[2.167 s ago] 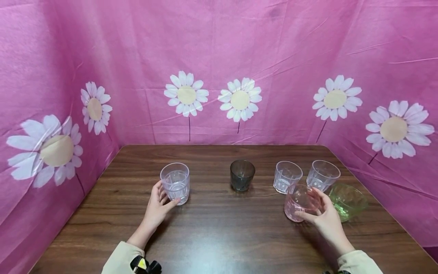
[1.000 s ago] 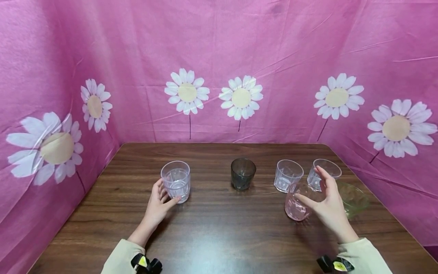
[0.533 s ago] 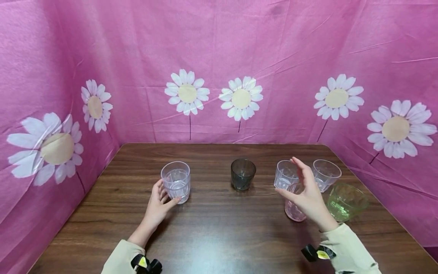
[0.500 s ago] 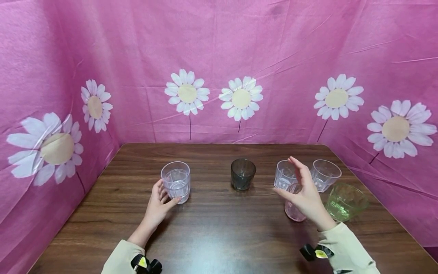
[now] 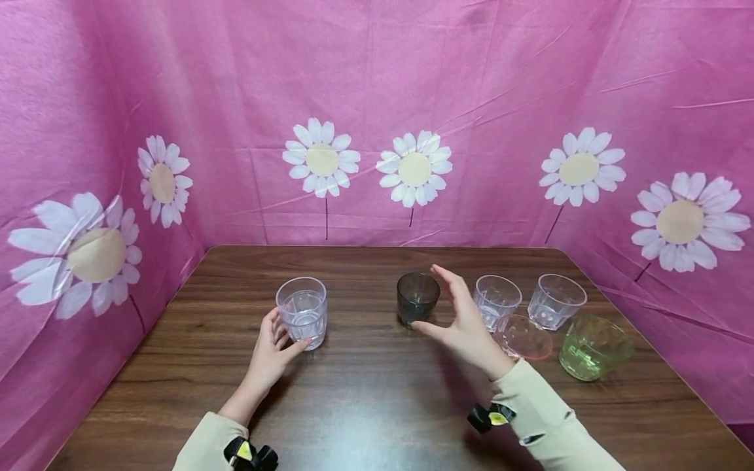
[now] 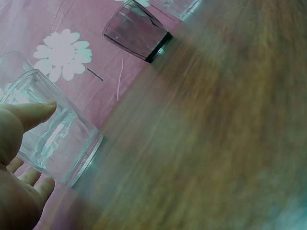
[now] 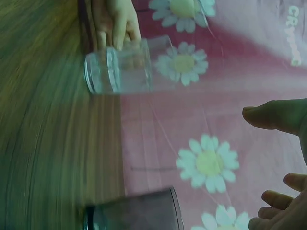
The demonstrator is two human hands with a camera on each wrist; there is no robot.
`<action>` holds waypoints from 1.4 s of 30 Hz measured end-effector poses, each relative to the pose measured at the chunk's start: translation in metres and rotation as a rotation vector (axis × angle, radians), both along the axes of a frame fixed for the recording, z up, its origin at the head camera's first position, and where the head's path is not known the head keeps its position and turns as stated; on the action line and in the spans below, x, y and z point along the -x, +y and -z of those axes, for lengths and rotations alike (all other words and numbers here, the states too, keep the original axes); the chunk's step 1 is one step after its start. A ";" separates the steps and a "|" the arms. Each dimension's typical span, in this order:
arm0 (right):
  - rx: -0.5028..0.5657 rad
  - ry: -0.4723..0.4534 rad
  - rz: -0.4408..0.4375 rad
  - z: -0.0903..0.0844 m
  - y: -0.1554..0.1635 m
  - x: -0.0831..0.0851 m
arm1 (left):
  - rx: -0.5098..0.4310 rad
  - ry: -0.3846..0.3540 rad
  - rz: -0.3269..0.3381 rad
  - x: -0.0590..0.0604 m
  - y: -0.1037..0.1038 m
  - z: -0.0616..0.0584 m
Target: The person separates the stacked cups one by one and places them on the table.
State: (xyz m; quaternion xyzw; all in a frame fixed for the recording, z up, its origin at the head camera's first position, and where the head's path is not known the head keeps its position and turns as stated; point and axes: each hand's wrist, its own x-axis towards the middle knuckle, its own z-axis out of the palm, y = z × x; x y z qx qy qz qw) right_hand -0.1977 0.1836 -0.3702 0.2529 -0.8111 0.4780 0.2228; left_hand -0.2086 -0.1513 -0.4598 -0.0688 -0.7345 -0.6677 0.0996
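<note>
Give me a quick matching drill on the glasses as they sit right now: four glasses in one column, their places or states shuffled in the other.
Things:
1. clear glass
2. dark glass
3. pink glass
4. green glass

Places or states:
A. farthest right, tilted on the table
B. just ahead of the open right hand, not touched
C. held by the left hand, upright
D. beside the right wrist, leaning over, no hand on it

Pairs: 1-C, 2-B, 3-D, 4-A
</note>
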 end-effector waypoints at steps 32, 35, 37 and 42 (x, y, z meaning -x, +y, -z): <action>-0.120 -0.189 -0.240 0.022 -0.136 0.043 | -0.003 0.016 0.017 -0.001 -0.001 0.000; -0.113 -0.192 -0.243 0.023 -0.145 0.046 | -0.003 0.023 0.020 -0.001 -0.002 0.000; -0.101 -0.191 -0.245 0.023 -0.151 0.049 | -0.001 0.025 0.022 -0.001 -0.002 0.000; -0.072 -0.211 -0.231 0.023 -0.162 0.054 | 0.004 0.022 0.029 -0.001 -0.001 -0.001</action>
